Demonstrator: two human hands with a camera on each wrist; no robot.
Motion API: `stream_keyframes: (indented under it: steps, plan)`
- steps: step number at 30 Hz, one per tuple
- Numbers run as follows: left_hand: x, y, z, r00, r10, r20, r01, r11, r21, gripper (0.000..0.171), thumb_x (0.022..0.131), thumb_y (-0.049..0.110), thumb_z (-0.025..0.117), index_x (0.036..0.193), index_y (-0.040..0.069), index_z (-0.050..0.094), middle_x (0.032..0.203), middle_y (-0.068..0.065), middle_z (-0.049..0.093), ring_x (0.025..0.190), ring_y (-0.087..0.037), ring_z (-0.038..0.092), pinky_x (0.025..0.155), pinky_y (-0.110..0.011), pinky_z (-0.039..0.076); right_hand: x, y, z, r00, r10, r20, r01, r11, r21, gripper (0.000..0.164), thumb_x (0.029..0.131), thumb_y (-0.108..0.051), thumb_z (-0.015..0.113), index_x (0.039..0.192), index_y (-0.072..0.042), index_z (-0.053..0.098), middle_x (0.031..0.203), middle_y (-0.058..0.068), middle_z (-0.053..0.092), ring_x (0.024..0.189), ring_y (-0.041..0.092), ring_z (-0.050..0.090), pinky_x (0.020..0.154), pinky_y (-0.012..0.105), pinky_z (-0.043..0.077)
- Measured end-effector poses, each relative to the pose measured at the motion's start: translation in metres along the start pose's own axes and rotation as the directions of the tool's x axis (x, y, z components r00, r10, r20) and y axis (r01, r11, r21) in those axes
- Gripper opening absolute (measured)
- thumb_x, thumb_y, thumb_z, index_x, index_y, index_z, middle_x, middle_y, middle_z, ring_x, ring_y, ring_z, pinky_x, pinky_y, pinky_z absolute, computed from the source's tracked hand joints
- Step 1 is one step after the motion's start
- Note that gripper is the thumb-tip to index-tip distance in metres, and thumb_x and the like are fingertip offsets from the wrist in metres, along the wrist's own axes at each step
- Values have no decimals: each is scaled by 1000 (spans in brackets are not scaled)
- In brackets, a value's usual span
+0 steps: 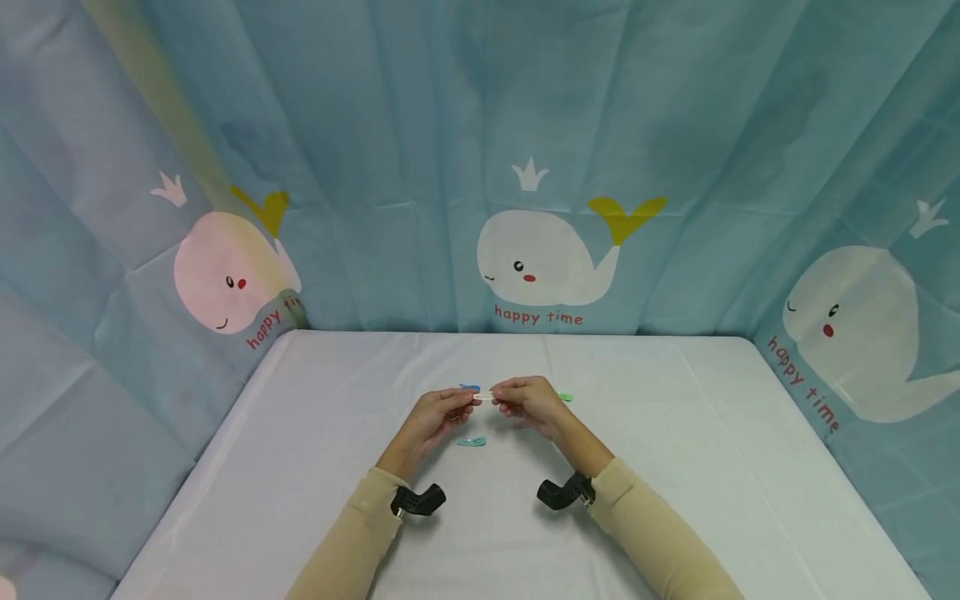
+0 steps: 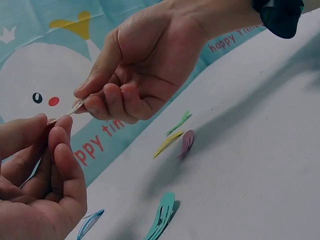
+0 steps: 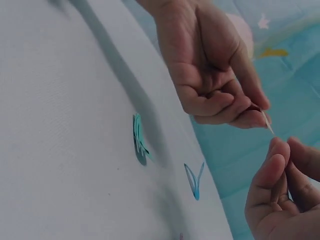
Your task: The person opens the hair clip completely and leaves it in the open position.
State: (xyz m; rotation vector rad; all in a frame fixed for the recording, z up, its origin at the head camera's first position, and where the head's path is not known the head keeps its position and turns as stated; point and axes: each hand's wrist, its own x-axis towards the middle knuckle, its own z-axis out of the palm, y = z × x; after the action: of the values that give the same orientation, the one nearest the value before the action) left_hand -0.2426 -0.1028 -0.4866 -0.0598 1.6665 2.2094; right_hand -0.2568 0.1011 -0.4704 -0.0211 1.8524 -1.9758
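Observation:
A cream-white snap hair clip point(image 1: 483, 397) is stretched between both hands above the table. My left hand point(image 1: 433, 418) pinches one end between thumb and fingers. At the other end, my right hand point(image 1: 534, 405) has the clip between thumb and forefinger, its other fingers curled in. Fingertips cover much of the clip. On the cloth below, a teal hair clip point(image 2: 161, 217) lies closest to me, and a blue hair clip point(image 3: 194, 184), its two parts spread in a V, lies behind the left fingers.
Beyond the right hand lie a green hair clip point(image 2: 178, 123), a yellow hair clip point(image 2: 168, 144) and a mauve hair clip point(image 2: 186, 144), close together. A white cloth covers the table point(image 1: 750, 467). Behind its far edge hangs a blue whale-print curtain point(image 1: 420, 267).

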Motion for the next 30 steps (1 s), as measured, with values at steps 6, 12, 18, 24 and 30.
stream_keyframes:
  steps: [6, 12, 18, 24, 30]
  plan:
    - [0, 1, 1, 1000, 2, 17, -1, 999, -36, 29, 97, 8, 58, 119, -9, 60, 85, 3, 72, 74, -3, 61, 68, -17, 51, -3, -2, -1, 1000, -8, 12, 8, 1000, 29, 34, 93, -8, 63, 118, 15, 60, 75, -3, 70, 63, 5, 60, 60, 20, 51]
    - [-1, 2, 1, 1000, -6, 30, 8, 998, -70, 26, 97, 7, 56, 118, -7, 61, 85, 2, 72, 75, -4, 61, 69, -17, 51, -3, -4, -3, 999, -21, 43, 19, 999, 45, 36, 93, -5, 60, 120, 19, 57, 74, -2, 70, 62, 5, 60, 60, 18, 52]
    - [-3, 3, 1, 999, -30, 44, 35, 991, -128, 28, 98, 6, 55, 121, -9, 59, 85, 2, 72, 74, -3, 61, 69, -17, 51, -3, -2, 0, 1000, -4, 17, 3, 997, 82, 30, 94, -2, 58, 117, 16, 59, 74, -1, 71, 62, 5, 61, 59, 18, 52]
    - [-3, 3, 0, 999, -36, 39, 42, 983, -177, 27, 99, 4, 51, 122, -9, 58, 85, 0, 71, 74, -4, 60, 69, -17, 50, -3, -2, 4, 1000, -11, -3, 11, 992, 125, 26, 93, -1, 57, 114, 14, 60, 75, 0, 70, 64, 6, 61, 60, 19, 51]
    - [-3, 2, 1, 1000, -20, 12, 21, 985, -168, 32, 98, 3, 52, 126, -13, 55, 84, 0, 71, 73, -4, 59, 68, -17, 50, -3, -2, 8, 1000, 1, -14, 1, 990, 141, 24, 93, 0, 57, 113, 13, 60, 76, 0, 70, 65, 7, 60, 61, 19, 51]
